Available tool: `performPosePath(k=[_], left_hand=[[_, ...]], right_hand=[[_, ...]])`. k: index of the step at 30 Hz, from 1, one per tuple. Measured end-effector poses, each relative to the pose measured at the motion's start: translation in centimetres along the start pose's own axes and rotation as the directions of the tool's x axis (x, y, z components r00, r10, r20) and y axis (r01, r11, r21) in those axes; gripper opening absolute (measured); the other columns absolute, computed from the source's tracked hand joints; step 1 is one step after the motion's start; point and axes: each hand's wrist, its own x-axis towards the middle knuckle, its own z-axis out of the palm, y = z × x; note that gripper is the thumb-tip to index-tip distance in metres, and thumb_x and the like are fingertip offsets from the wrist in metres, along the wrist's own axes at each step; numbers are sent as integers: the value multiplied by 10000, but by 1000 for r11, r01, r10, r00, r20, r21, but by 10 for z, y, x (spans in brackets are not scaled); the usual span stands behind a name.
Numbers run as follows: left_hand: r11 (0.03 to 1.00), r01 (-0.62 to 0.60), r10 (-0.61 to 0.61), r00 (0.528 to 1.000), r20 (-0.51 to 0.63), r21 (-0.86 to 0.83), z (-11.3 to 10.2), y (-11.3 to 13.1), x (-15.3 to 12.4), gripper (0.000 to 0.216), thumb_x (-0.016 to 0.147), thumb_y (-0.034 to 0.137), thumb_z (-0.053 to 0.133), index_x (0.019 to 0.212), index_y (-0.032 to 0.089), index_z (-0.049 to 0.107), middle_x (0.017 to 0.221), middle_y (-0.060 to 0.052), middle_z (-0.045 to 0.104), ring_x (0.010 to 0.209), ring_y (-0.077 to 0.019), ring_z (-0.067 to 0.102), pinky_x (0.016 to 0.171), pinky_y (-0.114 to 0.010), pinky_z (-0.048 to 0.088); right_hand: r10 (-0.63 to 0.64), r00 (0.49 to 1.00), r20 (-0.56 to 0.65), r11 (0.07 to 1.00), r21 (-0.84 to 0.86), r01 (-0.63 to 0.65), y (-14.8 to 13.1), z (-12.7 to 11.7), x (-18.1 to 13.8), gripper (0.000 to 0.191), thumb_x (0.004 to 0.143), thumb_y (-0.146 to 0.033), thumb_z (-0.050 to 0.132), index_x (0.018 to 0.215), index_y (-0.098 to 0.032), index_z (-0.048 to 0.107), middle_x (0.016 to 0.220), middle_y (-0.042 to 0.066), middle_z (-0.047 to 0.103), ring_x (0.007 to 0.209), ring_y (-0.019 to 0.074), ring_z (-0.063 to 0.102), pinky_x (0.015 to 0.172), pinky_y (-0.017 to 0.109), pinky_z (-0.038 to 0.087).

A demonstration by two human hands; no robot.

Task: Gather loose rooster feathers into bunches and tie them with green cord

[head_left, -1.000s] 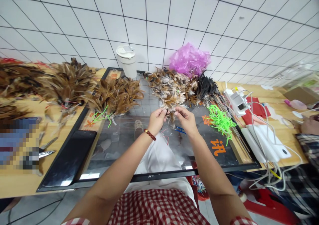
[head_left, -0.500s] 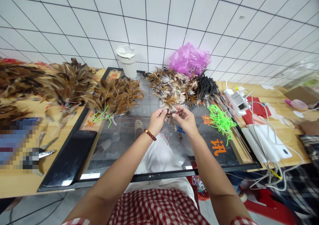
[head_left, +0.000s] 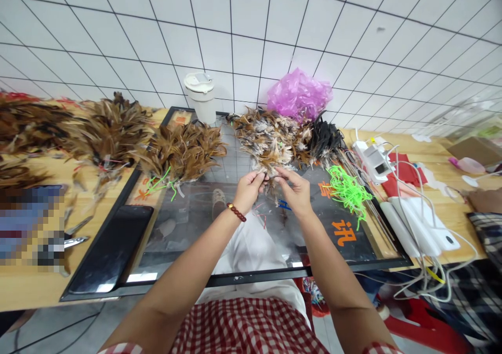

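Observation:
My left hand (head_left: pixel 249 192), with a beaded bracelet at the wrist, pinches a small tuft of feathers (head_left: pixel 271 185). Close on its right, my right hand (head_left: pixel 295 191) has thumb and forefinger drawn together at the same tuft; what lies between those fingertips is too small to make out. Just beyond both hands spreads a pile of brown and white feathers (head_left: pixel 266 137), with black feathers (head_left: pixel 324 138) at its right end. Below the right hand, a small blue tool (head_left: pixel 284 204) lies on the dark glass panel (head_left: pixel 176 249).
Bundled brown feathers (head_left: pixel 184 150) lie left, near a black phone (head_left: pixel 117 244) and scissors (head_left: pixel 76 241). Behind stand a white cup (head_left: pixel 201 99) and a pink plastic bag (head_left: pixel 298 95). Right are green cords (head_left: pixel 348 189), a power strip (head_left: pixel 372 158) with cables, and another person's plaid sleeve (head_left: pixel 486 233).
My right hand has shifted slightly to the right, its fingers a little farther from my left hand. My left hand stays almost where it was.

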Motion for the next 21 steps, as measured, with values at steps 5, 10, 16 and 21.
performPosePath(k=[5,10,16,21], left_hand=[[1000,7,-7,1000,-5,-1,0,0,1,227,761,339,660,716,117,654,602,7,560,455,-43,408,480,-201,316],[1000,-3,3,1000,4,30,0,-2,1,235,780,357,631,726,129,647,607,9,553,454,-48,391,488,-207,322],[835,-272,341,938,-62,478,-3,5,0,205,824,278,548,677,168,639,832,-57,631,838,-161,575,802,-287,442],[713,-289,340,939,46,638,-1,8,-6,201,845,257,493,726,177,633,779,-38,657,790,-168,578,768,-282,424]], right_hand=[[-139,990,12,988,-63,140,1,-3,0,176,865,-256,589,989,-253,715,942,43,728,891,176,664,836,329,509],[-175,983,53,962,-204,182,1,-6,1,130,890,-245,551,859,-220,675,845,38,706,830,174,642,804,323,473],[-140,975,175,947,-263,183,-1,-7,2,152,915,-258,505,817,-208,611,825,38,669,828,172,603,803,321,419],[-184,934,307,936,-236,262,-4,-4,2,158,916,-267,512,824,-211,628,873,41,674,890,172,599,851,324,392]])
